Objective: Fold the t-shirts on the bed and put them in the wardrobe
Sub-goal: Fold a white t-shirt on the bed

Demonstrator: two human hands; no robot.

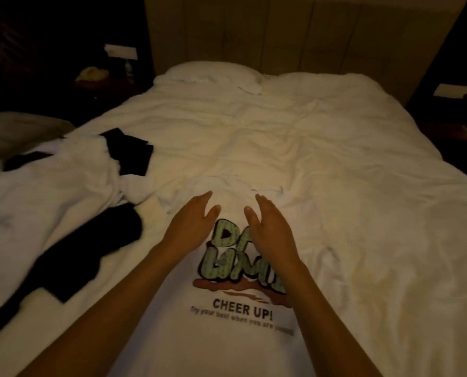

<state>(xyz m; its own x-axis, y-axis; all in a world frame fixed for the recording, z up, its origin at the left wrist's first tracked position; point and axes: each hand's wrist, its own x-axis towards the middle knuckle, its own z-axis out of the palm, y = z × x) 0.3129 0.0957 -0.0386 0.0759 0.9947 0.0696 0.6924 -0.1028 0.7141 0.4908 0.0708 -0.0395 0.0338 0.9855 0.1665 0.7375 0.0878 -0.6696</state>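
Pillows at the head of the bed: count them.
2. One pillow lies left of centre against the headboard; the other pillow lies to its right, partly covered by the duvet. More may be hidden.

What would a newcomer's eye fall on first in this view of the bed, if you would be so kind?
Most likely the white t-shirt with the green cartoon lettering and "CHEER UP!" print, spread flat, print up, at the near edge of the white rumpled bed. The left hand and right hand are over its upper part, fingers straight. Next, the heap of black and white clothes at the left of the bed.
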